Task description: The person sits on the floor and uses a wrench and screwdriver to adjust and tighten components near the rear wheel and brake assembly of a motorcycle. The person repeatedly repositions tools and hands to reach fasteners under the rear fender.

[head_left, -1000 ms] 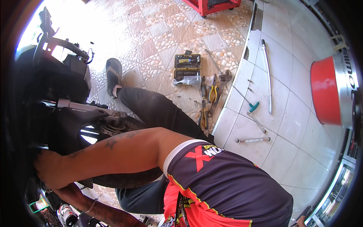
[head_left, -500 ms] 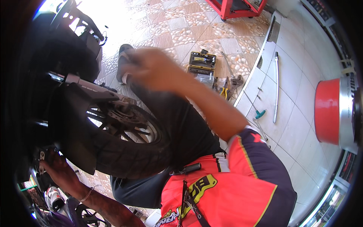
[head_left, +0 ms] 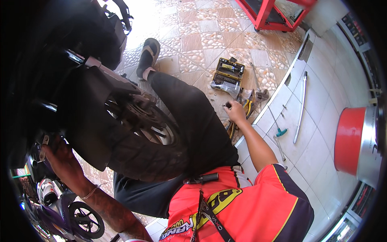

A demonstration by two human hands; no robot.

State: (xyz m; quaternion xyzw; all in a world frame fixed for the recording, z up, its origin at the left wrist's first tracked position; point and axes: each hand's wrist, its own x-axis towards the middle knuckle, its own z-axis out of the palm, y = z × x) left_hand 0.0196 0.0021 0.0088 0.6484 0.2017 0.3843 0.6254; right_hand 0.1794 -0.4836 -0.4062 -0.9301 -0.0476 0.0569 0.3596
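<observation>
At the far left, my left hand (head_left: 64, 161) reaches under the dark front end of a motorcycle (head_left: 76, 109). Its thumb presses against a small light metal plate with holes (head_left: 45, 140); the other fingers are mostly in shadow. My right hand (head_left: 236, 112) is low over the floor beside the tools, its fingers pinched on a small black cylindrical piece (head_left: 228, 105). Next to that hand lie yellow-handled pliers (head_left: 249, 107) and an adjustable wrench (head_left: 262, 95). An open bit-and-socket case (head_left: 229, 72) sits just beyond, a clear plastic bag (head_left: 226, 86) at its near edge.
The front wheel's tyre (head_left: 141, 159) stands between my legs. On the white tiles lie a green T-handle tool (head_left: 281, 132) and a long metal bar (head_left: 300, 109). A red-and-silver drum (head_left: 350, 141) stands at right, a red trolley (head_left: 264, 16) at the back. Another motorcycle (head_left: 76, 218) is lower left.
My right hand has swung from in front of the wheel, away to the right and down to the tools. My left hand stays at the metal plate. The whole view has shifted slightly.
</observation>
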